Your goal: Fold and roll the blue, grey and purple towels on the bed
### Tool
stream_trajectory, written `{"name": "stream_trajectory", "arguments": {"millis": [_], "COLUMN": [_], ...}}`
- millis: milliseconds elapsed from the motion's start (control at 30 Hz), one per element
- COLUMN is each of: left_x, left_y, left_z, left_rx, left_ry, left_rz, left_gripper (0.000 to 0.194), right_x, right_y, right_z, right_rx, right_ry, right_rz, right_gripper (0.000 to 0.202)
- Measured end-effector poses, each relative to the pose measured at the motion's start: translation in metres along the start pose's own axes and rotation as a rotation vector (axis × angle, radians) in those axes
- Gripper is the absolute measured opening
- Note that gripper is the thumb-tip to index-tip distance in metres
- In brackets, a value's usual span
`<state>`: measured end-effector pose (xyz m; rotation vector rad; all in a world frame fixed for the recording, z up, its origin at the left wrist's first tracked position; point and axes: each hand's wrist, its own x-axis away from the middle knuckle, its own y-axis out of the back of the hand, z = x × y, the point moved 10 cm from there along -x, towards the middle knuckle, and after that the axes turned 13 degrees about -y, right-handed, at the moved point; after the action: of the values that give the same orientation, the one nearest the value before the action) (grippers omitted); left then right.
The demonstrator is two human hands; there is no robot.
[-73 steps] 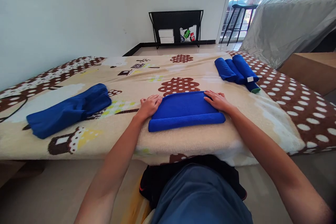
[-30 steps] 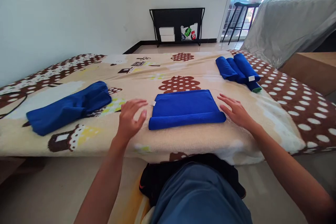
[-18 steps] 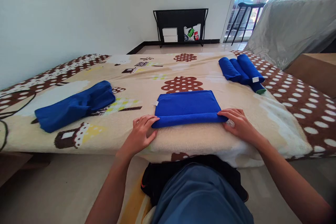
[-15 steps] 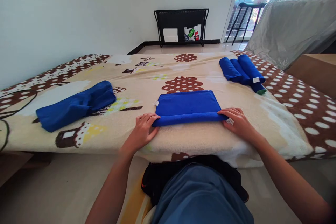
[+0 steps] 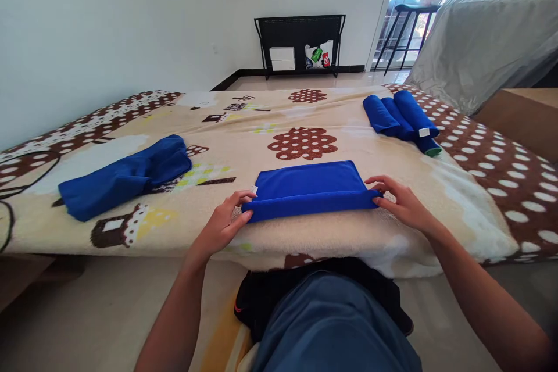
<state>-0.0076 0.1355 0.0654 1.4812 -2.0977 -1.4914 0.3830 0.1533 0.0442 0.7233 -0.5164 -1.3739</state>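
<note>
A blue towel [image 5: 310, 181] lies on the bed in front of me, its near edge folded over into a flat roll. My left hand [image 5: 226, 218] grips the left end of that roll between thumb and fingers, beside a small white tag. At the right end, my right hand [image 5: 399, 200] pinches the roll's tip between thumb and fingers. Further right lies a group of rolled blue towels [image 5: 401, 116], one showing a white label and another a green end. A crumpled, loosely folded blue towel [image 5: 126, 177] rests to the left.
A cream and brown patterned blanket [image 5: 244, 151] covers the bed. Black cables [image 5: 30, 183] lie at its left edge. Beyond the bed stands a black rack [image 5: 300, 35] with white boxes. A plastic-covered piece [image 5: 483, 40] and a brown box [image 5: 523, 116] are on the right.
Both hands have drawn the towel slightly toward me, and its left end has moved left. The folded strip is wider and flatter. The other towels stay put.
</note>
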Motion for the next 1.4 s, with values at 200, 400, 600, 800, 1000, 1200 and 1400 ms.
{"name": "stream_trajectory", "arguments": {"millis": [200,400,600,800,1000,1200,1400], "left_x": [-0.012,-0.045,-0.045,-0.012,-0.012,-0.061,-0.082], "left_y": [0.002,-0.067,-0.080,-0.038,-0.033,-0.080,-0.083], "left_z": [-0.016,-0.092,-0.074,-0.024,-0.041,-0.107,-0.056], "left_rx": [-0.420,-0.395,-0.453,-0.468,-0.509,-0.261,-0.148], "left_ry": [0.013,-0.312,-0.230,-0.096,-0.108,-0.342,-0.072], "left_rz": [-0.108,0.096,0.120,0.055,0.001,0.193,0.319], "left_gripper": [0.034,0.046,0.053,0.058,0.051,0.047,0.055], "right_x": [-0.004,0.015,0.010,0.014,0.016,0.008,-0.017], "right_y": [-0.003,-0.064,-0.077,-0.040,-0.030,-0.066,-0.077], "right_z": [0.024,0.098,0.090,0.039,0.032,0.103,0.093], "right_rx": [0.318,0.429,0.473,0.399,0.461,0.436,0.449], "right_ry": [0.047,0.390,0.401,0.331,0.242,0.404,0.322], "right_rz": [-0.273,-0.118,-0.034,-0.041,-0.147,-0.036,0.115], "right_gripper": [0.030,0.049,0.058,0.064,0.054,0.047,0.060]}}
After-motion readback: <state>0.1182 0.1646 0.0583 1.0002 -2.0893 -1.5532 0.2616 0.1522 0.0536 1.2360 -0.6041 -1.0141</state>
